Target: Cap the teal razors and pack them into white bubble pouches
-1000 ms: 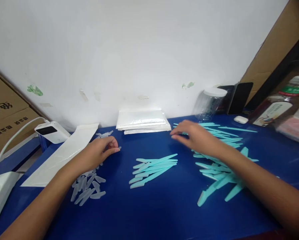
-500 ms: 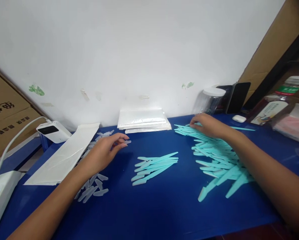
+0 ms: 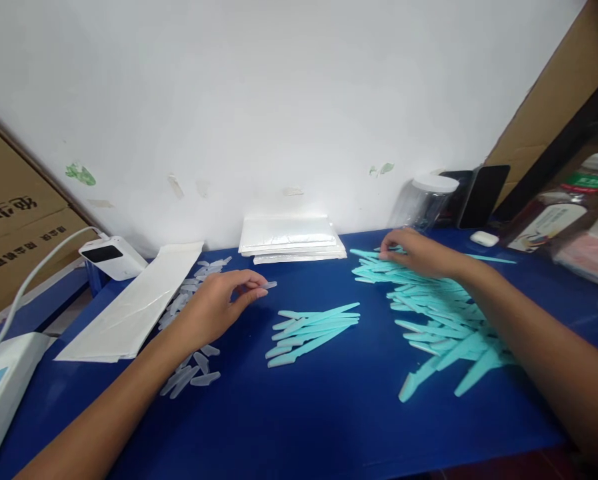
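Between my left hand's thumb and fingers is a small clear plastic blade cap, held above the table. Behind and below that wrist lie many similar loose clear caps. My right hand is at the far end of a big heap of turquoise eyebrow razors, its fingertips pinched on a razor there; the fingers partly hide it. In the middle, a smaller group of turquoise razors lies fanned, handles to the right, blade ends to the left, apart from both hands.
White packets are stacked against the wall, and more long white packets lie left. A white device with a cable and a power strip are at the left edge. A clear jar, phone, white case and bottle stand right.
My left hand has moved slightly right, bringing the clear cap out further from the loose caps. My right hand stays at the razor heap. The view has shifted a little.
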Demonstrator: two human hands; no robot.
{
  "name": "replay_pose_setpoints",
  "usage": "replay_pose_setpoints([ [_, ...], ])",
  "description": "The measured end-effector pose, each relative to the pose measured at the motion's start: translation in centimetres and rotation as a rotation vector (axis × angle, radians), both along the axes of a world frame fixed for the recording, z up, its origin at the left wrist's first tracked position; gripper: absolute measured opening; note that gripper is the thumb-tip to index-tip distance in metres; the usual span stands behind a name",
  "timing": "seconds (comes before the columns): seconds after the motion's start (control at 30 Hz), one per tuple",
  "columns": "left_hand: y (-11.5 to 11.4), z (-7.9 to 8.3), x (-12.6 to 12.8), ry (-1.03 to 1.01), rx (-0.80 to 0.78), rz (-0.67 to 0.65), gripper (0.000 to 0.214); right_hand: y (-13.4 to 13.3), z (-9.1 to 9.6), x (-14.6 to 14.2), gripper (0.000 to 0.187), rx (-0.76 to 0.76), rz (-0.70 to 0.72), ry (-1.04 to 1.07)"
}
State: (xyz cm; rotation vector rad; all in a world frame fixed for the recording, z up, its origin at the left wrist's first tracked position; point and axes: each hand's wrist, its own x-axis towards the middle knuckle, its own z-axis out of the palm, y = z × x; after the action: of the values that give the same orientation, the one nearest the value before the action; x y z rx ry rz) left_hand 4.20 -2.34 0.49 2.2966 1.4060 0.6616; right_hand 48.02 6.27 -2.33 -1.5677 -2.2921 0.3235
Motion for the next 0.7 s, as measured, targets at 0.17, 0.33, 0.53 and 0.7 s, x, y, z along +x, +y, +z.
replay_pose_setpoints([
  [0.17, -0.6, 0.0, 0.8, -0.096, -0.061, 0.037, 0.028, -3.5, 2.3, -4.9, 0.037, 0.063, 0.109, 0.311],
  [0.33, -1.3, -0.1, 1.7, -0.152, -0.124, 0.0, 0.031, -7.0, 2.7, -9.5, 0.026, -0.044, 0.31, 0.447],
  [0.53, -1.7, -0.1, 2.3, -0.142, -0.125, -0.017, 0.028, -7.3, 1.6, -10.2, 0.021, -0.139, 0.34, 0.456],
  [0.7, -2.0, -0.2, 2.5, -0.181, -0.144, -0.004, 0.033, -7.8, 1.4, -10.8, 0.023, -0.173, 0.331, 0.487],
])
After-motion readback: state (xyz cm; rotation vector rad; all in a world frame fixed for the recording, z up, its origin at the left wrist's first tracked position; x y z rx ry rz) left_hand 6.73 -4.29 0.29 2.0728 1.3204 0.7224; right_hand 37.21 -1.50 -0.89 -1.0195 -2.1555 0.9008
